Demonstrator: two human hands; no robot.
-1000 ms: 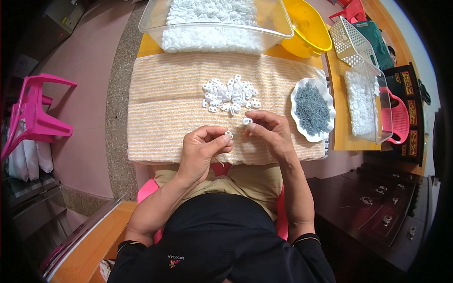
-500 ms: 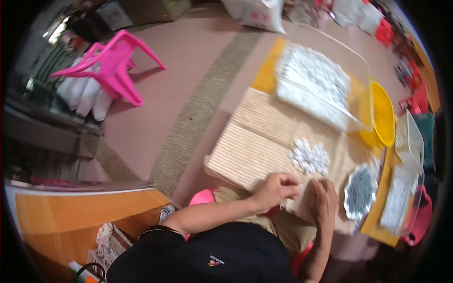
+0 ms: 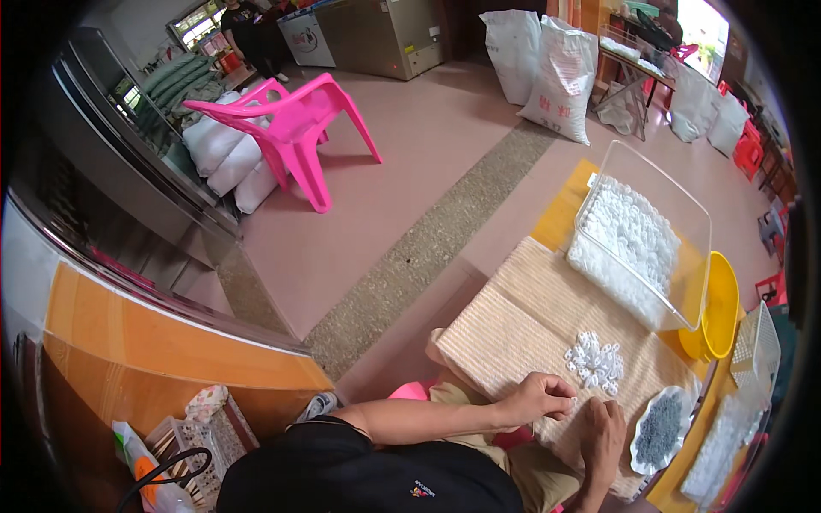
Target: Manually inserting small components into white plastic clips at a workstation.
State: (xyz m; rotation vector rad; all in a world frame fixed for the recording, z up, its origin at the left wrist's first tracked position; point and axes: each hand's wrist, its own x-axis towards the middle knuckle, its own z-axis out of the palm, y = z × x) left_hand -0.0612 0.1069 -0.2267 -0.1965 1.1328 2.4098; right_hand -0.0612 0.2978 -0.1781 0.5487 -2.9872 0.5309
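My left hand (image 3: 540, 399) is closed in a pinch over the near part of a striped beige cloth (image 3: 505, 329); whatever sits between thumb and forefinger is too small to make out. Close beside it on the right, my right hand (image 3: 604, 432) points away from me with its fingers bent together, their tips hidden from view. Just beyond both hands lies a loose pile of small white plastic pieces (image 3: 594, 362), some of them ring-shaped. To the right of my right hand, a white scallop-edged dish (image 3: 637, 453) holds many tiny dark grey parts (image 3: 663, 427).
A clear bin (image 3: 699, 214) of white pieces stands at the cloth's far end, with a yellow basin (image 3: 725, 308) beside it. Farther right is a white basket (image 3: 756, 346). A pink chair (image 3: 299, 128) and white sacks (image 3: 560, 77) stand on the floor; a person (image 3: 242, 34) is far back.
The whole view has shifted, so the table appears lower and farther right, and more of the room's back shows. Both hands keep nearly the same pose over the cloth.
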